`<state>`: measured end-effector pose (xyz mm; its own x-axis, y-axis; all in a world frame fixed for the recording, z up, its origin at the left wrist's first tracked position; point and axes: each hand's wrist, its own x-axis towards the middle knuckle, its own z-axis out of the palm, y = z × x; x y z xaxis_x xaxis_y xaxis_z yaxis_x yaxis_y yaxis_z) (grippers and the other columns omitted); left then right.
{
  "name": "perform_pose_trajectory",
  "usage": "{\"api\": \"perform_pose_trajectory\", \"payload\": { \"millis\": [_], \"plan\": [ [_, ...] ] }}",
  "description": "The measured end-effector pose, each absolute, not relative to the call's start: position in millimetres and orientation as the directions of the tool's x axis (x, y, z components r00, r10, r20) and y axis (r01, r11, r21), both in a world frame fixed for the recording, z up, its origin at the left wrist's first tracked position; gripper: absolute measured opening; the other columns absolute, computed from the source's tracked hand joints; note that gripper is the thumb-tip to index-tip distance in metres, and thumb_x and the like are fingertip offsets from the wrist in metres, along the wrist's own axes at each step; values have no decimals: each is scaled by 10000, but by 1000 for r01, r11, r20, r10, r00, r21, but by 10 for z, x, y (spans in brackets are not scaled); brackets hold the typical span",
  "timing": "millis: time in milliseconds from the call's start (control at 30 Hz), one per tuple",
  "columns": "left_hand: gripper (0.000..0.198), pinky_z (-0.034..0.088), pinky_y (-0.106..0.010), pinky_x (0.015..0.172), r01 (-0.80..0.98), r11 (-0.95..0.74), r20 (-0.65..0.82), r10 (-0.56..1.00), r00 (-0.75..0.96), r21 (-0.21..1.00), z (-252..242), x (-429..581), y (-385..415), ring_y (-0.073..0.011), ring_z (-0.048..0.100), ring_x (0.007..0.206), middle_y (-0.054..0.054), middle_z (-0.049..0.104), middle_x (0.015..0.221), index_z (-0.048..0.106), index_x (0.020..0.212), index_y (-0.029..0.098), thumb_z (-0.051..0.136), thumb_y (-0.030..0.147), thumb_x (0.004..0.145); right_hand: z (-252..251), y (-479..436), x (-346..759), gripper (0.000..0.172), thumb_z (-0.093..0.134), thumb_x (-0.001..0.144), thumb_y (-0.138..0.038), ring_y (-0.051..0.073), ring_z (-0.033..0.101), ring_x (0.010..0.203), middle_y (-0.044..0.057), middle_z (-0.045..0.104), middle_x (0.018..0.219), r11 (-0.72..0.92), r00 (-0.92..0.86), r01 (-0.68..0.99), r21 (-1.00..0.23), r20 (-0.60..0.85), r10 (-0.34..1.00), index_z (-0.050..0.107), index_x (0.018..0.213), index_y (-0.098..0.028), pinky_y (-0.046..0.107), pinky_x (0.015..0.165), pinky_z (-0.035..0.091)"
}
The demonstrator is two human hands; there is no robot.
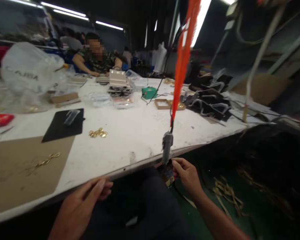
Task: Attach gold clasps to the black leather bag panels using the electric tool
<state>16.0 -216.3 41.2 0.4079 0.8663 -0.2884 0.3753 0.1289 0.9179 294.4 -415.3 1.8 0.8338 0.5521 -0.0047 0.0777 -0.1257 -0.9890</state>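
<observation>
My left hand [83, 203] is at the table's front edge, its fingers curled together; whatever may be between them is hidden. My right hand [187, 173] is just past the edge, thumb and forefinger pinched beside the lower end of a grey electric screwdriver [167, 146]. The tool hangs upright from an orange strap [182, 60]. Gold metal pieces [98, 133] lie in a small pile on the white table [115, 150]. More gold pieces [48, 159] rest on a brown board [27, 173] at the left.
A black panel [65, 123] carries a clear plastic piece. Farther back are a green box [149, 93], a cardboard tray [162, 104], stacked parts and plastic bags [27, 70]. Black pieces [207, 103] are heaped at the right. A person [97, 60] sits across the table.
</observation>
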Motion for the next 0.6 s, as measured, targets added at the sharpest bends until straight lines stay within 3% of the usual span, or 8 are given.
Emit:
{"api": "perform_pose_trajectory", "payload": {
  "millis": [133, 233, 600],
  "plan": [
    [343, 540, -275, 670, 328, -87, -27, 944, 328, 941, 359, 92, -1804, -177, 657, 670, -31, 780, 837, 777, 986, 225, 656, 539, 917, -20, -3872, 2545, 324, 721, 896, -473, 157, 631, 577, -6, 660, 672, -208, 729, 202, -957, 5, 685, 777, 1008, -174, 273, 578, 509],
    [324, 486, -253, 618, 302, -141, 56, 960, 274, 943, 273, 81, -1640, -151, 608, 653, -23, 752, 814, 769, 999, 206, 629, 496, 962, 77, -3487, 2397, 276, 726, 893, -439, 158, 637, 573, -9, 666, 646, -170, 652, 269, -948, 50, 757, 787, 975, -183, 272, 584, 511],
    [309, 445, -239, 585, 332, -107, 20, 967, 255, 937, -80, 56, -1391, -115, 535, 566, 3, 728, 761, 773, 932, 188, 621, 454, 970, 259, -2354, 2040, 229, 750, 883, -404, 115, 633, 549, -42, 657, 657, -8, 498, 129, -992, 58, 865, 767, 967, -192, 229, 532, 535]
  ]
}}
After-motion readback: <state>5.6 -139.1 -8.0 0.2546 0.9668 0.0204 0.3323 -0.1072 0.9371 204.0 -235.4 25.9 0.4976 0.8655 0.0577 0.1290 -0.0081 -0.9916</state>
